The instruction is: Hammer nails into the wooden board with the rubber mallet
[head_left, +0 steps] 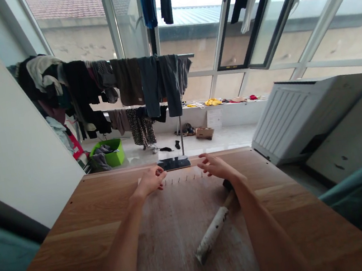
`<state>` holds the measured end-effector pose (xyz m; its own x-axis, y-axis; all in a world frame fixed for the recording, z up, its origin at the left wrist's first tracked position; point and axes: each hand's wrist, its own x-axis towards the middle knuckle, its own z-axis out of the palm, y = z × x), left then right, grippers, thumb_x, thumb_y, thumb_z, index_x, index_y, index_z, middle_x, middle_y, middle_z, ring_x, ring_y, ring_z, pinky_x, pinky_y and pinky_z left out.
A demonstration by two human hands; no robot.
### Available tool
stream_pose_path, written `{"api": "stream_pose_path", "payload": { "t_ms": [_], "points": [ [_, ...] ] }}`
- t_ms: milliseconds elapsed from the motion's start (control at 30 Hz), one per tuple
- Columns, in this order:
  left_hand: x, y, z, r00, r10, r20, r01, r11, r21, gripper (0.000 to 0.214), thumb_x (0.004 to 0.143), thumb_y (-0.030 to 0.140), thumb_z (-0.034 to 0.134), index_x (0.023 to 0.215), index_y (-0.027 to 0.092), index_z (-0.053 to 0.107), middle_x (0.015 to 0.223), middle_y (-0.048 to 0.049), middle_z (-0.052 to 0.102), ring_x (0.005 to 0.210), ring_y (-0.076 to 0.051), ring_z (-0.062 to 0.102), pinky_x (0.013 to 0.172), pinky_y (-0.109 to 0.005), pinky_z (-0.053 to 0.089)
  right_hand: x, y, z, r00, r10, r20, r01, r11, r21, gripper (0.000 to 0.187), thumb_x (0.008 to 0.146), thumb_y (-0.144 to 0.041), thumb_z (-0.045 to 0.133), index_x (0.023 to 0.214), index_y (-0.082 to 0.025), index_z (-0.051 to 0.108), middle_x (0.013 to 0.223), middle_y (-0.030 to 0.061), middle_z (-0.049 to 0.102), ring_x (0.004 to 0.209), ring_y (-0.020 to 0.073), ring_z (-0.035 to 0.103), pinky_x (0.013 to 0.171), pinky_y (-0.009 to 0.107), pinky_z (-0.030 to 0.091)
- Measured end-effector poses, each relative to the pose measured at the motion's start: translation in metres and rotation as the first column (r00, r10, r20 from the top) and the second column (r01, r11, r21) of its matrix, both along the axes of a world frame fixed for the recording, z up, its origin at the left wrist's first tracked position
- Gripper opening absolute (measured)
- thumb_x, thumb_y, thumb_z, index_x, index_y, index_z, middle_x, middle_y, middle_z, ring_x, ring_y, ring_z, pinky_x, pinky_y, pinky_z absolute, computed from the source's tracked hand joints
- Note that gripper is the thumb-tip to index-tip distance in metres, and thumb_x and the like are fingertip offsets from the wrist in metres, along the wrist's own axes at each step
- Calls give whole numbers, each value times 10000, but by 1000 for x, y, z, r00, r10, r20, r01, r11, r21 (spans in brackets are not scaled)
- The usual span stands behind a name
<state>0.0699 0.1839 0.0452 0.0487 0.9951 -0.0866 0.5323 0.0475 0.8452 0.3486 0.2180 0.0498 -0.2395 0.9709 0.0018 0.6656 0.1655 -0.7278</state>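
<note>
A pale wooden board (182,227) lies on a brown wooden table (81,243). A row of several small nails (184,179) stands along the board's far edge. My left hand (150,180) rests at the left end of that row, fingers curled in a pinch near the nails; what they hold is too small to see. My right hand (214,166) hovers at the row's right end with fingers loosely spread and empty. A hammer (214,226) with a pale worn handle lies on the board under my right forearm. A dark phone (173,163) lies just beyond the board.
Beyond the table stands a drying rack (145,84) hung with clothes, a green basket (110,153) on the floor and large windows. A white slatted panel (287,114) leans at the right. A white wall panel (2,136) stands at the left.
</note>
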Motion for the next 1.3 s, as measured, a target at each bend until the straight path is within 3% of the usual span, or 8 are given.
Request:
{"api": "stream_pose_path", "payload": {
  "t_ms": [167, 400, 567, 767, 867, 1000, 1167, 1300],
  "points": [
    [2, -3, 12, 988, -57, -145, 73, 992, 106, 304, 887, 357, 554, 1062, 122, 635, 855, -66, 678, 575, -129, 619, 486, -217, 519, 1, -4, 2, 999, -2, 55, 2, 1000, 2, 353, 955, -292, 573, 1274, -145, 532, 858, 38, 703, 595, 115, 687, 540, 192, 512],
    [2, -8, 17, 891, -154, -427, 255, 948, 191, 272, 810, 343, 638, 1006, 164, 699, 903, -72, 722, 843, -220, 675, 786, -290, 509, 1, -3, 10, 986, 6, 165, -20, 996, 85, 393, 949, -343, 566, 1300, -172, 521, 826, 15, 715, 695, 149, 697, 662, 233, 491],
    [5, -7, 5, 888, -214, -407, 289, 948, 132, 224, 795, 228, 596, 992, 175, 689, 825, -36, 714, 761, -186, 677, 717, -251, 493, -8, -4, 3, 963, 45, 267, -77, 991, 108, 457, 814, -235, 703, 1253, -181, 590, 856, 25, 749, 870, 205, 687, 781, 274, 462],
    [7, -8, 10, 911, -217, -351, 296, 936, 188, 227, 806, 168, 560, 1002, 163, 675, 719, -4, 670, 668, -155, 645, 638, -230, 463, -12, -7, 5, 947, 61, 315, -109, 985, 136, 477, 771, -38, 605, 1223, -192, 624, 843, 15, 742, 860, 183, 671, 764, 249, 442],
    [9, -9, 14, 919, -179, -350, 276, 928, 251, 239, 800, 170, 580, 1016, 162, 681, 740, -12, 676, 687, -158, 641, 656, -236, 466, -13, -9, 11, 951, 71, 301, -122, 980, 155, 503, 795, -49, 596, 1277, -193, 591, 858, 14, 744, 854, 172, 667, 776, 242, 450],
    [15, -8, 10, 892, -197, -407, 299, 932, 203, 246, 804, 226, 630, 1028, 148, 695, 773, -28, 690, 695, -165, 644, 656, -238, 469, -20, -14, 14, 949, 96, 299, -148, 977, 156, 529, 798, -76, 641, 1308, -203, 580, 888, 22, 753, 878, 183, 675, 774, 246, 460],
    [24, -8, 4, 840, -190, -509, 342, 913, 223, 136, 841, 176, 598, 836, 141, 730, 836, -70, 710, 774, -183, 648, 750, -257, 477, -29, -16, 9, 937, 154, 314, -202, 971, 127, 460, 764, -70, 676, 1209, -186, 654, 851, 27, 757, 857, 190, 687, 765, 240, 465],
    [27, -8, 6, 856, -160, -492, 342, 888, 307, 144, 868, 173, 594, 835, 148, 732, 849, -67, 710, 801, -188, 654, 780, -260, 478, -31, -15, 13, 940, 165, 298, -217, 965, 149, 406, 787, -60, 647, 1170, -189, 674, 837, 30, 749, 811, 171, 681, 734, 229, 463]
  ]
}}
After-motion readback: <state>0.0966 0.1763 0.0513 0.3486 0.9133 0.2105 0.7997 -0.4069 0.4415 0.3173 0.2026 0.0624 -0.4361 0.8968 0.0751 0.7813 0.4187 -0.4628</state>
